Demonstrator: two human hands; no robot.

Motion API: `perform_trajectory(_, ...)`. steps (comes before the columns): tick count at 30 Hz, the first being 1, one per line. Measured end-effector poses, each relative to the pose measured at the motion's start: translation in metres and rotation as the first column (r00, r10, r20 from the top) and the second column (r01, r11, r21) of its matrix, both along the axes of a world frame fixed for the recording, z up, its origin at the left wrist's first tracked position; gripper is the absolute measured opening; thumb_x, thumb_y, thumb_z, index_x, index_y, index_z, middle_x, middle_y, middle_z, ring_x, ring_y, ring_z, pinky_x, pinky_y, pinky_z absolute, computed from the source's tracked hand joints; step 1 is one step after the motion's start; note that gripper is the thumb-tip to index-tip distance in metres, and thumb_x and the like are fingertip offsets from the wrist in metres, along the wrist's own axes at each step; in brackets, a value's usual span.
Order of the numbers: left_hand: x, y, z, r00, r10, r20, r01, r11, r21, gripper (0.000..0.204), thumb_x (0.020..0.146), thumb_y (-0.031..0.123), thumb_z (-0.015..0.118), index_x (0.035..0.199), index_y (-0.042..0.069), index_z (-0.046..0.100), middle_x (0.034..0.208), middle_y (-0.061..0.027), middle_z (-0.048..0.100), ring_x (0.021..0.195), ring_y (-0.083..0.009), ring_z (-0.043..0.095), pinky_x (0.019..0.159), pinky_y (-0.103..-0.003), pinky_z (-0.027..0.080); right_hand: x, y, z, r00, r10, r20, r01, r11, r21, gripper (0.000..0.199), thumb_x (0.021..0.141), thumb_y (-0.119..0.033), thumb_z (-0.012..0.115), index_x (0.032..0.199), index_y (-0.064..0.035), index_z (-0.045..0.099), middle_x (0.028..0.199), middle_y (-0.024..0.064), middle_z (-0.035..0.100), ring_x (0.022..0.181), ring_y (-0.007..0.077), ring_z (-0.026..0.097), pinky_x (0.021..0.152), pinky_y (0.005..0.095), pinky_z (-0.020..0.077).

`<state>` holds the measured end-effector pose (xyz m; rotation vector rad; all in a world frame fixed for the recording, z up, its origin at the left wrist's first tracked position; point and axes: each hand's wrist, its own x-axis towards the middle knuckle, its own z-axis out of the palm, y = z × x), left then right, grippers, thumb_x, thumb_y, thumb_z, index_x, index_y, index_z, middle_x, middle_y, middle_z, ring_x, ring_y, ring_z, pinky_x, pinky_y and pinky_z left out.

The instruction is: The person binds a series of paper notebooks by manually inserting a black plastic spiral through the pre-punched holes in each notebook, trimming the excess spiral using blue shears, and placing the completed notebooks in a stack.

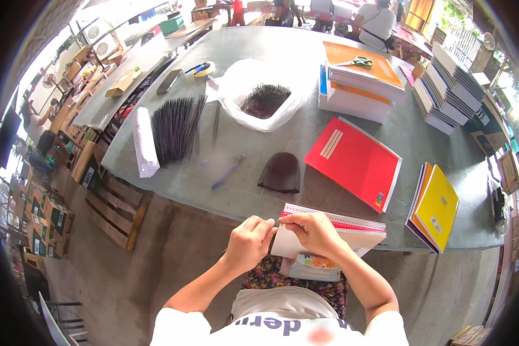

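Observation:
At the table's front edge, a notebook with white pages and a row of punched holes lies in front of me; a pink strip runs along the holes. My left hand is closed in a pinch just off the left end of that punched edge. Close beside it, my right hand is also closed, its fingertips pinched at the notebook's left corner. Whatever the fingertips hold is too small to make out. Beyond the hands lie a dark rounded pad and a blue-handled tool.
Black plastic binding coils lie beside a white roll. A white bag holds black clippings. Rightward are a red notebook, yellow notebook, notebook stack with scissors, and another stack.

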<state>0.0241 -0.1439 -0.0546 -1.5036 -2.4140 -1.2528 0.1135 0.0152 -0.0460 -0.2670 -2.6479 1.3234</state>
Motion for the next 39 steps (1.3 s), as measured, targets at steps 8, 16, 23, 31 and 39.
perform_trajectory(8,-0.028,-0.008,0.008,0.799,0.106,0.592,0.163,0.91,-0.382,0.025,0.088,0.027,0.058,0.093,0.003,0.062,0.08,-0.0154,0.062,0.068,-0.03,0.061,0.063,-0.037,0.05,0.007,0.0,-0.003,0.997,0.031,-0.076,-0.023,0.994,0.108,0.018,0.082,-0.012,0.061,0.099,-0.0073,0.066,0.087,0.011,0.066,0.087,0.0295,0.062,0.074,0.0381,0.0498)
perform_trajectory(16,-0.029,-0.005,0.006,0.941,-0.172,0.291,0.197,0.979,-0.059,0.013,0.083,0.018,0.065,0.08,0.006,0.061,0.073,-0.011,0.057,0.066,-0.0291,0.06,0.06,-0.038,0.049,0.008,-0.01,-0.007,0.986,0.026,-0.166,0.001,0.987,0.16,0.013,0.081,-0.017,0.064,0.09,-0.0085,0.061,0.085,0.0083,0.064,0.081,0.027,0.06,0.068,0.0382,0.0493)
perform_trajectory(23,-0.054,-0.011,0.012,0.921,-0.281,0.27,0.308,0.949,-0.062,0.023,0.089,0.026,0.06,0.091,0.004,0.065,0.069,-0.0082,0.059,0.06,-0.0159,0.058,0.058,-0.029,0.048,0.005,-0.009,-0.007,1.0,0.015,-0.016,-0.008,0.926,0.378,0.025,0.086,-0.031,0.059,0.092,-0.0071,0.06,0.083,0.0074,0.064,0.08,0.0268,0.062,0.066,0.0382,0.0493)
perform_trajectory(31,-0.058,-0.005,0.006,0.894,-0.245,0.375,0.302,0.948,-0.1,0.024,0.078,0.028,0.072,0.086,0.008,0.063,0.097,-0.0074,0.06,0.077,-0.0193,0.056,0.068,-0.032,0.048,0.001,-0.014,-0.012,0.994,-0.087,-0.064,0.105,0.912,0.397,0.022,0.085,-0.03,0.061,0.097,-0.0113,0.061,0.084,0.0064,0.064,0.079,0.0252,0.063,0.063,0.0362,0.0493)
perform_trajectory(39,-0.126,0.092,-0.04,0.991,0.073,-0.112,-0.102,0.954,-0.281,0.057,0.078,0.03,0.072,0.124,0.003,0.049,0.102,-0.0176,0.06,0.092,-0.0223,0.058,0.079,-0.035,0.048,0.003,-0.017,-0.008,0.989,-0.115,-0.091,0.123,0.988,0.09,0.018,0.082,-0.023,0.065,0.092,-0.0079,0.062,0.087,0.0081,0.066,0.078,0.0281,0.064,0.064,0.0368,0.0508)
